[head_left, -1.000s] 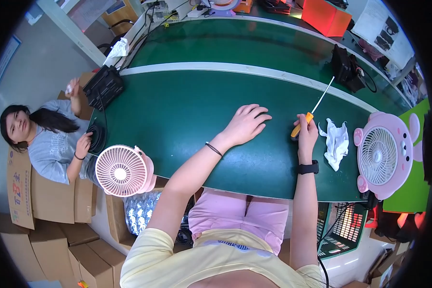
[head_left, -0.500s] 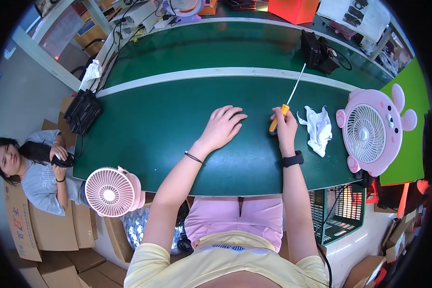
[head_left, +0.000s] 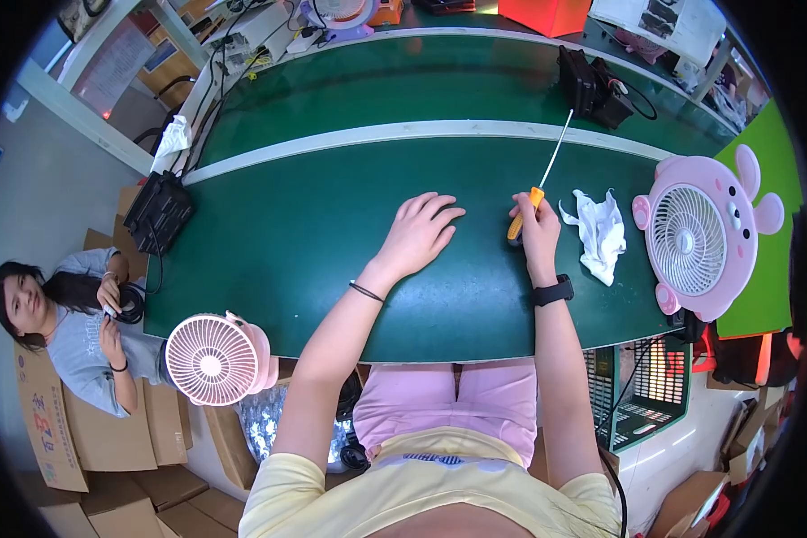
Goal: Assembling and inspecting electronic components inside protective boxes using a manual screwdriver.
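Resting on the green tabletop, my left hand has its fingers spread and holds nothing. My right hand grips a screwdriver by its yellow and dark handle. The long metal shaft points away and slightly right, its tip near the white divider strip. A crumpled white cloth lies just right of my right hand. At the table's right end is a pink animal-shaped fan with round ears. A smaller pink fan is at the near left edge.
Black devices sit at the left edge and far right. At the left, a person holds a black coiled cable beside cardboard boxes. Under the table's right side is a green crate. An orange-red box stands at the back.
The view has shifted slightly, so everything sits a little differently in the picture. Both my hands keep the same pose. The person at the left has moved their hands on the cable.
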A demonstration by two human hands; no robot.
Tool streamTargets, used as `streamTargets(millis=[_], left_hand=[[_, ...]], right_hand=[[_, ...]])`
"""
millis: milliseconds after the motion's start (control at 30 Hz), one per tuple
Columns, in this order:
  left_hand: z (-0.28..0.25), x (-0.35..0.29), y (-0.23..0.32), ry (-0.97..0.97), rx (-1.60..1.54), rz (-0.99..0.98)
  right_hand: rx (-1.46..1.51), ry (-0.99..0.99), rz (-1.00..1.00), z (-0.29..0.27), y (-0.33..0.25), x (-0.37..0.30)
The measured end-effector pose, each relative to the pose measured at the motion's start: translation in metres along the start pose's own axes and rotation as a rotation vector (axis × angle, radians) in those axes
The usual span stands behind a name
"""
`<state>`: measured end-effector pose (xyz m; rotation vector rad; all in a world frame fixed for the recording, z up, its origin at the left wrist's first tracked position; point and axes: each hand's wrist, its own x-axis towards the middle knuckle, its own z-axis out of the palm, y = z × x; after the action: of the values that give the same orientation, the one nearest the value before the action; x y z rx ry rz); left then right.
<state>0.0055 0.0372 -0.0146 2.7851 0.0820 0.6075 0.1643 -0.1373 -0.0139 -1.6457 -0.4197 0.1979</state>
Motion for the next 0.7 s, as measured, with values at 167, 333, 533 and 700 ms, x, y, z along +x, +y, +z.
streamTargets(millis=[167, 333, 533, 700], left_hand=[[0.0027, -0.0014, -0.0017, 0.021, 0.010, -0.001], [0.0041, -0.0008, -0.0008, 0.046, -0.030, 0.012], [0.0037, -0.0047, 0.0001, 0.017, -0.024, -0.006], [0.0020, -0.0001, 0.0003, 0.052, -0.036, 0.012]], right_hand=[[0.013, 0.002, -0.013, 0.0009, 0.0059, 0.0020], [0.024, -0.004, -0.005, -0.0013, 0.0060, 0.0014], [0.012, -0.012, 0.002, 0.0002, 0.0049, -0.0001], [-0.001, 0.002, -0.007, -0.0019, 0.0036, 0.0013]])
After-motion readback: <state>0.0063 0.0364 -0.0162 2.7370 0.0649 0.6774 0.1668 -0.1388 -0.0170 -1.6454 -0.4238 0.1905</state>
